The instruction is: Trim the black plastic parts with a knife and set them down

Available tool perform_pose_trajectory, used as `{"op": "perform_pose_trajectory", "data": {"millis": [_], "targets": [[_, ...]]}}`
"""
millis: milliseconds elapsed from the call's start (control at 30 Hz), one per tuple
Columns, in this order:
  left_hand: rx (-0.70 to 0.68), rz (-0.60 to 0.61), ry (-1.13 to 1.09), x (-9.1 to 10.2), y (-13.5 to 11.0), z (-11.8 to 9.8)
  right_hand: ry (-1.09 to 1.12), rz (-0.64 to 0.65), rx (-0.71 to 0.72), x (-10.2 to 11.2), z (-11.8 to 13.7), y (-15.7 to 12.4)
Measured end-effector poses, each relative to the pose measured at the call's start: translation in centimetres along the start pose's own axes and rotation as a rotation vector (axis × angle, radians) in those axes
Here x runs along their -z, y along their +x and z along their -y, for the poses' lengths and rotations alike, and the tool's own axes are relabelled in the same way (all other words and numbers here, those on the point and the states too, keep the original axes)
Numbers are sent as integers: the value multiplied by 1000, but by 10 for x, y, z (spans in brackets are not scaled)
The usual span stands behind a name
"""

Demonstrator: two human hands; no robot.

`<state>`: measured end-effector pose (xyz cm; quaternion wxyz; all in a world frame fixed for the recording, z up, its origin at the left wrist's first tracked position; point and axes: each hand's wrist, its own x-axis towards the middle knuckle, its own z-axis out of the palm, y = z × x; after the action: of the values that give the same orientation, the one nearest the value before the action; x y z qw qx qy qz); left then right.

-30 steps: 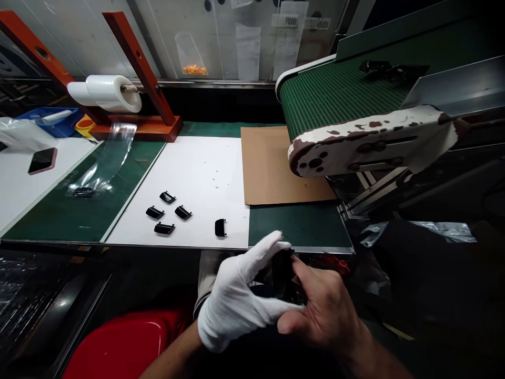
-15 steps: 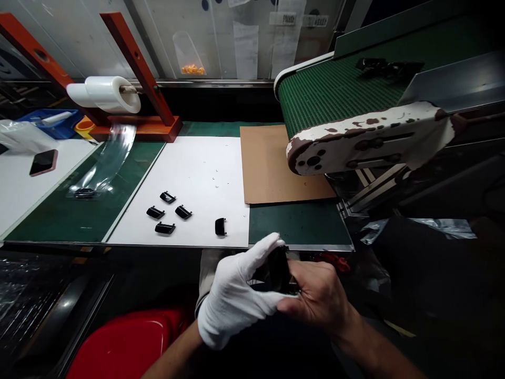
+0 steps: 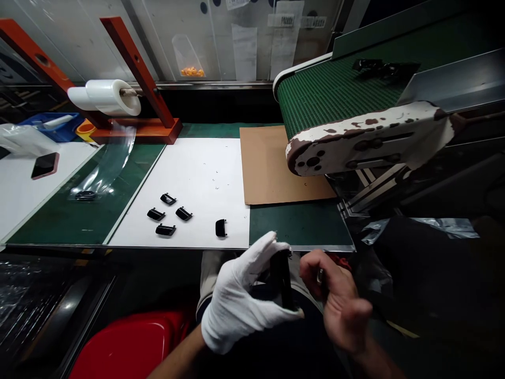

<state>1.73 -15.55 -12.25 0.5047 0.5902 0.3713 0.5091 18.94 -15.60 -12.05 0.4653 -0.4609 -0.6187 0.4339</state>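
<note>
My left hand (image 3: 240,297), in a white cotton glove, is shut on a glossy black plastic part (image 3: 281,279), held upright in front of my body. My right hand (image 3: 341,300) is bare and sits just right of that part, not touching it. Its curled fingers pinch a small metal piece (image 3: 320,275), blurred and hard to identify. Several similar black parts (image 3: 165,229) lie on a white sheet (image 3: 197,168) beyond my hands.
A green mat (image 3: 300,223) runs along the bench edge, with a brown cardboard sheet (image 3: 276,168) on it. A green conveyor belt (image 3: 331,89) at the right carries black parts. A film roll (image 3: 112,98) on an orange stand and a phone (image 3: 45,165) are at the left.
My right hand has moved off the black part to the right, its fingers now curled. The part stands more upright in my left hand.
</note>
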Motion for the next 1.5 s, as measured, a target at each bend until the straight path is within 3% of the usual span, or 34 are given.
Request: {"op": "perform_pose_trajectory", "data": {"millis": [267, 433, 567, 767, 1033, 1267, 1500], "targets": [[-38, -14, 78, 1, -1, -3, 90, -111, -108, 8, -4, -4], [-72, -31, 333, 4, 1, -6, -43, -172, -49, 9, -16, -9], [-93, -5, 528, 10, 2, 1, -160, -260, -15, 4, -12, -15], [-130, 64, 703, 16, 6, 5, -138, -137, 86, -3, -7, -12], [-69, 35, 611, 13, 9, 10, -154, -194, -27, -6, -14, -11], [48, 11, 513, 12, 11, 10, -175, -226, -19, -5, -18, -9], [29, 25, 524, 15, 16, 17, -163, -187, 16, -5, -19, -2]]}}
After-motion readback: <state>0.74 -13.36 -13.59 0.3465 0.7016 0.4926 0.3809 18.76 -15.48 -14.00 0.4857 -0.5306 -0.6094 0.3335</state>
